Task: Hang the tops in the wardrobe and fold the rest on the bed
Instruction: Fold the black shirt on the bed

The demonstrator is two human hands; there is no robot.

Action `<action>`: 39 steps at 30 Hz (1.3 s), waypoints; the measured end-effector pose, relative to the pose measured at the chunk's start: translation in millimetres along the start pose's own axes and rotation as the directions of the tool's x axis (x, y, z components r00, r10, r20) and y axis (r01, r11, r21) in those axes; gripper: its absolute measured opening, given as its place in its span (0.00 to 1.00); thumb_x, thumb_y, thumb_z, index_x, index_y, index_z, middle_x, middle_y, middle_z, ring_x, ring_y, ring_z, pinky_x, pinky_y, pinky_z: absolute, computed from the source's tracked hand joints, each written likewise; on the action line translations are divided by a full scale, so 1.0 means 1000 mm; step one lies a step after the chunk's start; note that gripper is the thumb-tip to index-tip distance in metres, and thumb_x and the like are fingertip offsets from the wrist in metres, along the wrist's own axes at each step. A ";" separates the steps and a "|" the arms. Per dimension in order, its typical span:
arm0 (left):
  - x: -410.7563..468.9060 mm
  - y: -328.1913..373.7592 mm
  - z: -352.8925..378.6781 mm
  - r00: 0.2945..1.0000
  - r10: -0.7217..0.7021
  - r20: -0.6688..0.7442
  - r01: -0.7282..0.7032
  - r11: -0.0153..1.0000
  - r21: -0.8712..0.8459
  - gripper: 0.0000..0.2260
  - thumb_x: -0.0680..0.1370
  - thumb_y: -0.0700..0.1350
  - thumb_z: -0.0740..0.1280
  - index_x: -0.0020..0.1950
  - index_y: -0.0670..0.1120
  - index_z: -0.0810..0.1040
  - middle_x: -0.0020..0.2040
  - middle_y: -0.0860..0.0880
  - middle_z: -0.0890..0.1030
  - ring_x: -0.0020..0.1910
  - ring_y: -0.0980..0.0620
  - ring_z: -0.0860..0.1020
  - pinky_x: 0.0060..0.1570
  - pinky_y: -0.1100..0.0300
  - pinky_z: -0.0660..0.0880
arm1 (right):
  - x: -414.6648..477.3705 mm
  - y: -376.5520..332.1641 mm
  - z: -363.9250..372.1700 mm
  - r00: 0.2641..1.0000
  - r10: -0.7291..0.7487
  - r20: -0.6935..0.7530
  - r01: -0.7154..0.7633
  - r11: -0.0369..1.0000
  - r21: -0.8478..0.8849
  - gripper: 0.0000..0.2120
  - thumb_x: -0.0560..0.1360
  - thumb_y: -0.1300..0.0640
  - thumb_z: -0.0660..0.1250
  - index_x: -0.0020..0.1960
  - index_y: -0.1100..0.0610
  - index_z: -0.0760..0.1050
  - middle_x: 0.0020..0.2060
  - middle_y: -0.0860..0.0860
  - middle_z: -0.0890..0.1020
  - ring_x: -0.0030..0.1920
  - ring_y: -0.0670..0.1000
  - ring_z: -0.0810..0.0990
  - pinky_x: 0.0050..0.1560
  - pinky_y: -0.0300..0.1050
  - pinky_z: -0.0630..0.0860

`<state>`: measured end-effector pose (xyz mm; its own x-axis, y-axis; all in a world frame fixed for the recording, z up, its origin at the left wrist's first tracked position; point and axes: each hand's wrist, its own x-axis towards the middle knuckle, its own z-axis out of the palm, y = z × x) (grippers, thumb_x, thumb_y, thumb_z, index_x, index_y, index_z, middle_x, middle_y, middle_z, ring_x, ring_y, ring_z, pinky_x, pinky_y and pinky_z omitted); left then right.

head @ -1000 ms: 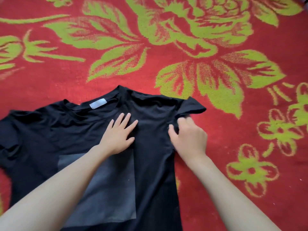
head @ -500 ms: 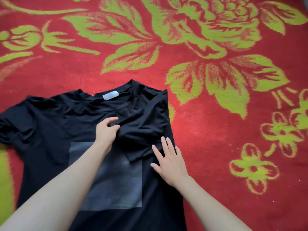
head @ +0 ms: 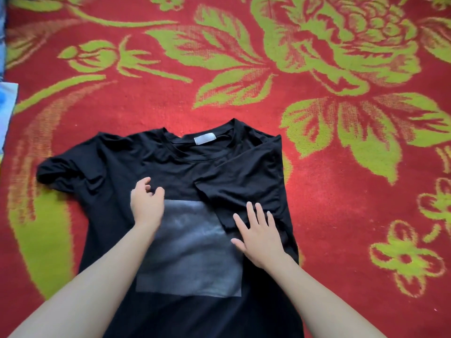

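A black T-shirt (head: 117,181) with a grey square print (head: 192,259) and a white neck label lies face up on the bed. Its right sleeve (head: 244,181) is folded inward over the chest. My right hand (head: 258,230) lies flat with straight fingers on the lower edge of that folded sleeve. My left hand (head: 146,203) hovers over the chest at the print's upper left corner, fingers loosely curled, holding nothing. The shirt's left sleeve (head: 53,172) still lies spread out to the left.
A red bedspread (head: 341,215) with large green flowers and leaves covers the whole bed around the shirt. A pale blue cloth (head: 6,106) shows at the left edge of the view.
My left hand has let go of the folded sleeve and moved left over the chest. My right hand stays pressed on the sleeve's fold. The view has shifted, showing more of the shirt's left side.
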<state>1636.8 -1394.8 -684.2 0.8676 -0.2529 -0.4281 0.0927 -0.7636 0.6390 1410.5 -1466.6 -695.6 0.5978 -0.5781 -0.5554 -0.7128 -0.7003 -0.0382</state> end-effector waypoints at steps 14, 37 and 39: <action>0.121 -0.033 -0.128 0.864 -0.430 0.262 0.472 0.511 -0.718 0.12 0.77 0.47 0.67 0.60 0.46 0.74 0.68 0.46 0.73 0.56 0.51 0.78 0.45 0.58 0.77 | 0.026 -0.066 -0.020 0.979 0.038 0.200 -0.069 0.987 0.148 0.31 0.76 0.33 0.49 0.74 0.48 0.55 0.76 0.57 0.45 0.75 0.63 0.43 0.71 0.58 0.52; 0.048 -0.104 -0.086 0.501 0.776 0.382 -0.750 0.169 0.640 0.42 0.57 0.46 0.80 0.68 0.48 0.66 0.57 0.39 0.78 0.55 0.42 0.72 0.47 0.50 0.71 | 0.022 -0.066 -0.013 0.958 0.032 0.287 -0.049 0.997 0.052 0.36 0.75 0.31 0.48 0.77 0.46 0.43 0.75 0.58 0.35 0.74 0.63 0.35 0.74 0.57 0.45; 0.050 -0.109 -0.091 0.603 0.706 0.371 -0.685 0.220 0.695 0.38 0.55 0.43 0.81 0.63 0.46 0.73 0.55 0.36 0.78 0.49 0.39 0.77 0.38 0.49 0.75 | 0.022 -0.066 -0.015 0.957 0.027 0.289 -0.044 0.998 0.052 0.35 0.76 0.32 0.49 0.76 0.46 0.43 0.75 0.58 0.35 0.74 0.63 0.35 0.74 0.57 0.45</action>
<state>1714.9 -1270.5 -716.7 0.4078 -0.9120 -0.0439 -0.9130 -0.4077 -0.0098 1476.0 -1438.9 -692.8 0.4467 -0.4510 -0.7727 -0.7567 -0.6513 -0.0572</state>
